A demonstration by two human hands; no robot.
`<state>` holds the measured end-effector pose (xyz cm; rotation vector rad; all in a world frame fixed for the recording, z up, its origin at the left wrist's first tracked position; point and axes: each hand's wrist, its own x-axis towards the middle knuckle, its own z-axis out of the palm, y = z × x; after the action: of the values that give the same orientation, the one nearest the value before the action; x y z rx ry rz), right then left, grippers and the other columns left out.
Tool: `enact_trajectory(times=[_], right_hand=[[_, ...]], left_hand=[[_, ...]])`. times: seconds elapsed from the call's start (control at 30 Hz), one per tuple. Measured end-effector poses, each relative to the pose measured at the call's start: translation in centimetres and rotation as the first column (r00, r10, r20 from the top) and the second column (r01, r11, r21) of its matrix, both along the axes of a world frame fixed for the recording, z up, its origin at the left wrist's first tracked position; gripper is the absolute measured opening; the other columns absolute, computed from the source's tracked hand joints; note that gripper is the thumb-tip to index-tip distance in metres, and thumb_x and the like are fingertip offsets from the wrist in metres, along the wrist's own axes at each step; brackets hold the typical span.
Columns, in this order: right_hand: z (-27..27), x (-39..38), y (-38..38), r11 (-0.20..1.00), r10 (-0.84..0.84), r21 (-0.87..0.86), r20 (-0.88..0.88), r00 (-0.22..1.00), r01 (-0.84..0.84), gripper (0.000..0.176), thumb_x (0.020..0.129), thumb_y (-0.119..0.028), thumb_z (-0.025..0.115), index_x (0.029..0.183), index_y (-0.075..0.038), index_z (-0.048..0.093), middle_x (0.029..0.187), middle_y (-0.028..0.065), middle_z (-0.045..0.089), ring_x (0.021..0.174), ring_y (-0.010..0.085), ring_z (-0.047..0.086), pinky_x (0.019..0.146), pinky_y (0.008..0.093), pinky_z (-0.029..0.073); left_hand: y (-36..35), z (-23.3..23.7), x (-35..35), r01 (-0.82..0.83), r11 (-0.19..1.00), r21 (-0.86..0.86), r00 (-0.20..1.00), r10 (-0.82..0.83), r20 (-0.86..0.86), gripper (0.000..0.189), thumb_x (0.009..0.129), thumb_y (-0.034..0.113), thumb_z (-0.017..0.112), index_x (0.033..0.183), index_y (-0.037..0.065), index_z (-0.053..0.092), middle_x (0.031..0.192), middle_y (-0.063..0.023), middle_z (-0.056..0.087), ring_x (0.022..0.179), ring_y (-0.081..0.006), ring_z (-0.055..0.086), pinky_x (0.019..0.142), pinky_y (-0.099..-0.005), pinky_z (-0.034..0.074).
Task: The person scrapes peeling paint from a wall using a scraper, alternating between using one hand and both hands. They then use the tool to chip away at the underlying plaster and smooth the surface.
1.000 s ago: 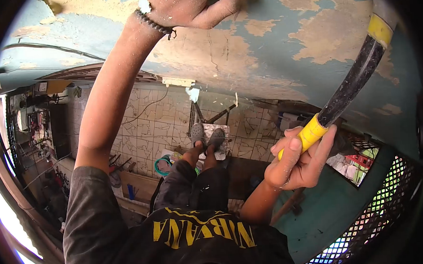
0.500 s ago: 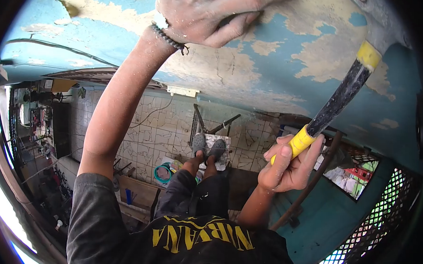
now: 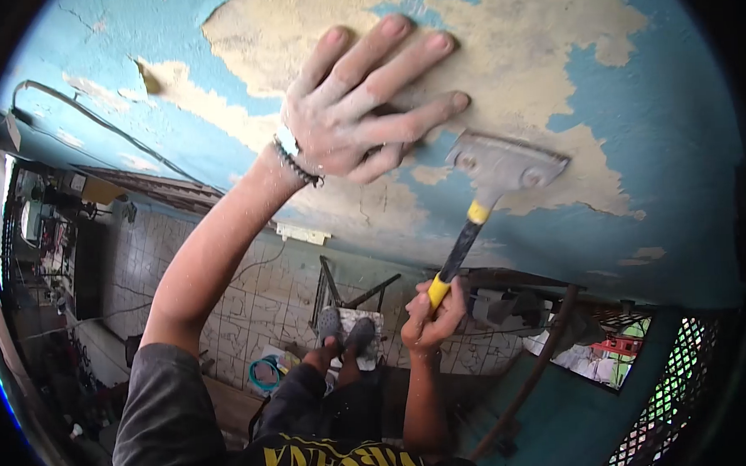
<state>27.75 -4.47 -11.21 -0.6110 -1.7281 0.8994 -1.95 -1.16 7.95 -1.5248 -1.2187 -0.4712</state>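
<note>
Scraper [image 3: 476, 213] blade now swings into view, flat on the wall [image 3: 660, 137] just under my left hand [image 3: 359, 109] | left fingers spread open on bare plaster | right hand [image 3: 431, 314] clenched on its yellow grip | blue paint flaking, tiled floor [image 3: 251, 305] below

I see a blue wall [image 3: 677, 136] peeling to beige above the metal stand [image 3: 328, 281]. Cracked tiles [image 3: 243, 309] surround it, and a bright mesh window [image 3: 676, 403] sits to its right.

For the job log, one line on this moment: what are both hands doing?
left hand: open, flat on peeling painted surface | right hand: gripping scraper by handle | blade: against surface
</note>
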Motion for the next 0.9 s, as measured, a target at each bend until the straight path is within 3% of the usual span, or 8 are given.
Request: enact_trajectory(times=[0.1, 0.23, 0.33, 0.37, 0.47, 0.5, 0.9], right_hand=[[-3.3, 0.1, -0.6, 0.999, -0.03, 0.047, 0.042, 0.999, 0.028, 0.05, 0.102, -0.007, 0.048, 0.146, 0.006, 0.03, 0.094, 0.0156, 0.06, 0.061, 0.0122, 0.052, 0.056, 0.0259, 0.047], [-4.7, 0.6, -1.9, 0.995, -0.054, -0.08, 0.041, 0.998, 0.057, 0.048, 0.102, -0.007, 0.049, 0.145, 0.007, 0.032, 0.09, 0.013, 0.059, 0.062, 0.0128, 0.053, 0.057, 0.0273, 0.048], [-5.7, 1.5, -2.1, 0.995, -0.032, -0.09, 0.099, 0.995, 0.041, 0.049, 0.101, -0.006, 0.051, 0.144, 0.007, 0.033, 0.087, 0.0113, 0.059, 0.063, 0.0128, 0.054, 0.057, 0.0275, 0.048], [-5.8, 1.8, -2.3, 0.99, -0.034, -0.132, 0.09, 0.995, 0.046, 0.047, 0.1, -0.006, 0.052, 0.143, 0.007, 0.036, 0.086, 0.0101, 0.059, 0.064, 0.0126, 0.055, 0.057, 0.027, 0.048], [-7.4, 3.1, -1.9, 0.995, -0.102, -0.003, 0.195, 0.975, 0.104, 0.046, 0.1, -0.006, 0.054, 0.142, 0.007, 0.039, 0.087, 0.0101, 0.06, 0.063, 0.0117, 0.055, 0.056, 0.0262, 0.048], [-7.6, 3.6, -1.8, 0.993, -0.115, 0.022, 0.216, 0.97, 0.113, 0.046, 0.1, -0.006, 0.055, 0.142, 0.007, 0.041, 0.088, 0.0104, 0.06, 0.063, 0.0114, 0.055, 0.056, 0.0258, 0.047], [-7.3, 5.5, 0.0, 0.993, -0.091, 0.102, 0.261, 0.961, 0.067, 0.045, 0.1, -0.008, 0.057, 0.14, 0.007, 0.045, 0.085, 0.0095, 0.063, 0.061, 0.0105, 0.057, 0.054, 0.0256, 0.047]], left_hand=[[-0.1, 0.2, 0.2, 0.034, 0.999, -0.015, 0.999, -0.034, 0.005, 0.047, 0.096, 0.042, 0.039, 0.134, 0.037, 0.066, 0.15, -0.0108, 0.053, 0.144, -0.0357, 0.041, 0.125, -0.0498, 0.013], [0.0, 0.0, -0.1, 0.026, 0.999, -0.031, 1.0, -0.026, 0.004, 0.048, 0.095, 0.042, 0.04, 0.137, 0.037, 0.063, 0.152, -0.0104, 0.051, 0.146, -0.0361, 0.039, 0.126, -0.0506, 0.011], [0.2, -0.3, 0.5, 0.006, 1.0, 0.019, 0.997, -0.007, 0.079, 0.045, 0.096, 0.046, 0.045, 0.136, 0.039, 0.063, 0.156, -0.0014, 0.049, 0.147, -0.0264, 0.04, 0.124, -0.0472, 0.019], [0.3, -0.5, 0.4, 0.008, 1.0, 0.023, 0.997, -0.009, 0.072, 0.046, 0.096, 0.049, 0.044, 0.137, 0.039, 0.062, 0.156, -0.0022, 0.049, 0.148, -0.0276, 0.039, 0.125, -0.0482, 0.017], [0.6, -0.6, 0.3, 0.025, 0.998, 0.064, 0.997, -0.029, 0.068, 0.05, 0.091, 0.042, 0.046, 0.138, 0.039, 0.063, 0.155, -0.0019, 0.05, 0.148, -0.0278, 0.04, 0.124, -0.0475, 0.021], [0.4, -0.4, -0.1, 0.029, 1.0, 0.003, 1.0, -0.029, 0.006, 0.048, 0.091, 0.045, 0.048, 0.135, 0.037, 0.066, 0.152, -0.0135, 0.051, 0.148, -0.0361, 0.036, 0.126, -0.0495, 0.009], [0.5, -1.3, -0.4, 0.003, 1.0, 0.029, 0.999, -0.004, 0.033, 0.049, 0.093, 0.048, 0.045, 0.135, 0.037, 0.066, 0.152, -0.0157, 0.05, 0.148, -0.0366, 0.035, 0.125, -0.0507, 0.01]])
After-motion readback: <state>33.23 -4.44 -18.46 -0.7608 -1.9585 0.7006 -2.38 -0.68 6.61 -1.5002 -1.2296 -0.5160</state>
